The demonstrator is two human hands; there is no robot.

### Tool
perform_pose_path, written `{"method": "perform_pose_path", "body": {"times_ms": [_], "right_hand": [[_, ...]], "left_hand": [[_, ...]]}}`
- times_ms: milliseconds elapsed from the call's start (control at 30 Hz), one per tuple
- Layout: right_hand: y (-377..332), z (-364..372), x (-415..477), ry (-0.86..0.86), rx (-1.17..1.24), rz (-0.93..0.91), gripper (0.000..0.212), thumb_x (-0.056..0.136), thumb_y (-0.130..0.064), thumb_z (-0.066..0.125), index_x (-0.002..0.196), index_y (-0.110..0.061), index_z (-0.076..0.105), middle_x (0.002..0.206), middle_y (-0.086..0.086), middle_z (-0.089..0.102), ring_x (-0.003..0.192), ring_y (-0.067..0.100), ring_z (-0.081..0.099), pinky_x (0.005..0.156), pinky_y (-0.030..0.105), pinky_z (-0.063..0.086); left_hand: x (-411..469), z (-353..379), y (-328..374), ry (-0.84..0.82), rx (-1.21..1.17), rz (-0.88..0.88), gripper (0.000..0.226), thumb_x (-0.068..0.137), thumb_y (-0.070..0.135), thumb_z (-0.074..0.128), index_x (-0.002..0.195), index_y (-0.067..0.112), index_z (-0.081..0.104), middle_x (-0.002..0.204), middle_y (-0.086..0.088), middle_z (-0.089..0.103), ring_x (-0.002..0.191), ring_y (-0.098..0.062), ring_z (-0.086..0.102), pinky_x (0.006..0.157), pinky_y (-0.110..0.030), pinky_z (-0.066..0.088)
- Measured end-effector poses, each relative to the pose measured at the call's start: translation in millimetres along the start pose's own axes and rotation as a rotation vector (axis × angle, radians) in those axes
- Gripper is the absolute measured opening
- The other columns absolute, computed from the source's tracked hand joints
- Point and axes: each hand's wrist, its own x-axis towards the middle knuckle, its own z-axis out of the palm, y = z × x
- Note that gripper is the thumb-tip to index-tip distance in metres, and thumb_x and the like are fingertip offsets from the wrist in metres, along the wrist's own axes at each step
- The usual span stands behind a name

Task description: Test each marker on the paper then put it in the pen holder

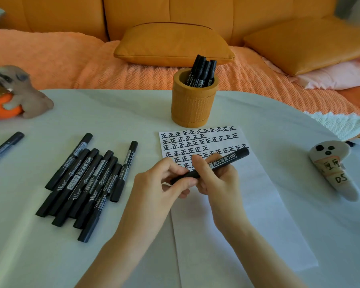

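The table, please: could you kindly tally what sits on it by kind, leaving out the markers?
Pen holder: 1
Sheet of paper: 1
Figurines: 2, a grey animal and a white ghost-like one
Total: 4

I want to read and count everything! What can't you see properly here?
Head view:
- held marker: near end hidden by left hand and right hand fingers; cap state unclear.
- standing markers: lower parts hidden inside the pen holder; count uncertain.
- lone marker: cut off by the left edge.
- marker pile: label print too small.
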Motion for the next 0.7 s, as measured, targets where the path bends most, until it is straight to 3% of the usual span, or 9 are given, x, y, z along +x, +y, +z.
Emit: {"method": "perform_pose_path", "body": {"times_ms": [400,533,700], "right_hand": [[-6.4,3.9,-1.7,-0.053,-0.031,-0.019,0.036,0.093,-0.004,0.054,0.059,-0.013,0.051,0.049,-0.002,0.044,0.044,0.008,0.038,0.046,0.018,0.032],[-6.9,3.9,-2.6,-0.084,-0.023,-0.006,0.026,0.093,-0.004,0.055,0.067,-0.006,0.056,0.055,0.005,0.050,0.047,0.010,0.043,0.047,0.018,0.037],[-10.9,2.7,-1.7,-0.108,-0.012,0.007,0.023,0.090,-0.004,0.060,0.067,-0.004,0.056,0.049,-0.007,0.051,0.044,0.005,0.043,0.046,0.013,0.037]], "left_hand": [[-0.1,-0.3,-0.5,-0.044,-0.138,-0.039,0.006,0.079,0.009,0.070,0.080,0.008,0.065,0.068,-0.001,0.072,0.057,-0.017,0.065,0.058,-0.019,0.051],[0.8,-1.3,-1.6,-0.059,-0.202,-0.093,0.002,0.081,0.006,0.067,0.081,0.005,0.065,0.067,-0.004,0.072,0.056,-0.015,0.063,0.056,-0.021,0.052],[2.9,-4.1,0.6,-0.094,-0.155,-0.098,0.005,0.082,0.010,0.066,0.084,0.015,0.067,0.071,0.000,0.073,0.060,-0.014,0.066,0.061,-0.023,0.054]]}}
